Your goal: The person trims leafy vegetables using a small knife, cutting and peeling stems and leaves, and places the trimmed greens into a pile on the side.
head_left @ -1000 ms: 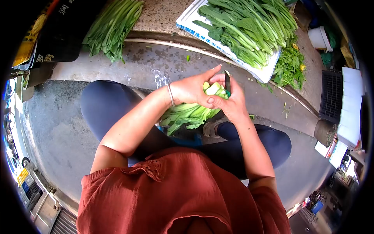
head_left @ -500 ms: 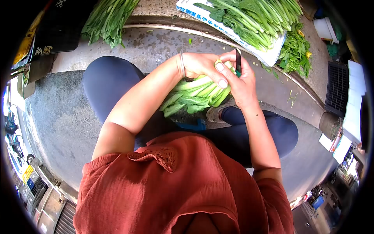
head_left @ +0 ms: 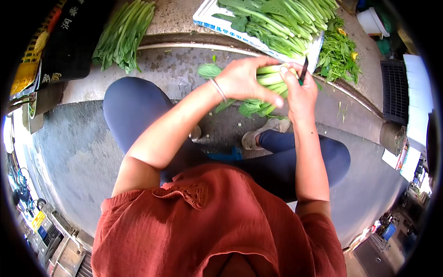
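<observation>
My left hand [head_left: 244, 82] is wrapped round a bunch of leafy green vegetables [head_left: 272, 79], thumb below and fingers above. The leaves stick out on both sides of its wrist, toward the left. At the cut stem ends, my right hand [head_left: 302, 96] pinches the bunch with its thumb on the stems. A slim dark tool, apparently a small knife [head_left: 304, 69] with a bit of green at its base, juts up from the same hand. Most of its handle is hidden in the palm.
Ahead, a pile of long green stalks [head_left: 281, 23] lies on a white printed sheet [head_left: 212, 23]. Loose leafy greens [head_left: 339, 53] are to its right, another bunch [head_left: 127, 34] to its left. A black crate [head_left: 395, 92] stands at right, a white tub [head_left: 371, 22] behind.
Both hands have moved forward and slightly right with the bunch. My left hand has loosened and spread around the stems, and the leaves have swung up and away from my lap.
</observation>
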`<action>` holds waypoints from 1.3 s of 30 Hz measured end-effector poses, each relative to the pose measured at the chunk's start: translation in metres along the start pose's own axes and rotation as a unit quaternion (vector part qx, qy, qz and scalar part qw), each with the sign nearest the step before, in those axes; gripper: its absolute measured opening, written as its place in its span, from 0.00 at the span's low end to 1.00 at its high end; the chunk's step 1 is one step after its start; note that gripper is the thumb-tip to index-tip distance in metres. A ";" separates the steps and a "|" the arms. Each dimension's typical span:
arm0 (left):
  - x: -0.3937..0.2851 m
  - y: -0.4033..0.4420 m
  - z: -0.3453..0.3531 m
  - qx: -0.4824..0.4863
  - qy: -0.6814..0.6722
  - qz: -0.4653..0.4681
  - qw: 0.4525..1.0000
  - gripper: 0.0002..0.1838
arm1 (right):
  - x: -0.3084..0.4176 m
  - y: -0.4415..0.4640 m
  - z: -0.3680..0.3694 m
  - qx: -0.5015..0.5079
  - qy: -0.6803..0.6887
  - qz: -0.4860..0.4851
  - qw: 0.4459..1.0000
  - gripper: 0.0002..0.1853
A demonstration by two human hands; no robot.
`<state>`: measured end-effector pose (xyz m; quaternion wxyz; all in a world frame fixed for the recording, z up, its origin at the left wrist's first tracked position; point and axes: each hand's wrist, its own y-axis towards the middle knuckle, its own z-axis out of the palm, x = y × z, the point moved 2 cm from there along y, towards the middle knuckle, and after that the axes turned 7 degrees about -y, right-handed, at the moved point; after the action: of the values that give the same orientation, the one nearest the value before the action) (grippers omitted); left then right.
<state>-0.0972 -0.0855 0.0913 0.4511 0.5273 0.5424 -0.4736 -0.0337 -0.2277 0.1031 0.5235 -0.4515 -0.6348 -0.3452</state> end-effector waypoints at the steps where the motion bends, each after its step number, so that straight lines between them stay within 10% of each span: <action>1: -0.005 -0.006 0.003 -0.018 0.091 0.045 0.995 0.53 | 0.001 0.000 -0.001 -0.017 0.048 0.040 0.998 0.11; 4: 0.005 -0.019 0.021 -0.119 0.230 0.143 0.955 0.58 | 0.006 -0.005 0.003 0.007 0.086 0.126 0.988 0.11; 8: 0.019 -0.022 0.018 -0.064 -0.068 0.023 0.995 0.32 | 0.013 -0.013 0.016 0.046 0.101 0.142 0.984 0.17; 16: 0.056 -0.028 -0.075 -0.165 -0.155 -0.172 0.959 0.32 | 0.022 -0.007 0.007 0.068 0.063 0.154 0.984 0.21; 21: 0.028 -0.020 -0.178 -0.279 0.074 -0.353 0.890 0.40 | 0.004 -0.006 0.001 0.112 0.077 0.173 0.975 0.17; 24: 0.065 -0.002 -0.251 -0.290 0.289 -0.324 0.853 0.44 | -0.001 -0.006 0.000 0.109 0.043 0.169 0.979 0.13; 28: 0.123 0.004 -0.286 -0.291 0.586 -0.349 0.672 0.54 | -0.001 0.001 -0.007 0.094 0.039 0.164 0.981 0.13; 34: 0.148 0.010 -0.263 -0.365 0.653 -0.296 0.593 0.46 | 0.015 0.016 -0.046 -0.054 0.214 0.140 0.965 0.15; 36: 0.111 0.014 -0.211 -0.328 0.676 0.024 0.659 0.36 | 0.016 0.022 -0.056 -0.083 0.252 0.155 0.952 0.15; 39: 0.135 0.012 -0.124 -0.103 0.524 0.096 0.840 0.09 | 0.011 0.022 -0.062 -0.094 0.303 0.175 0.932 0.15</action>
<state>-0.0888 0.0572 -0.0250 0.1943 0.6971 0.6898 -0.0221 0.0077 -0.2738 0.1264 0.6984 -0.4764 -0.3215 -0.4265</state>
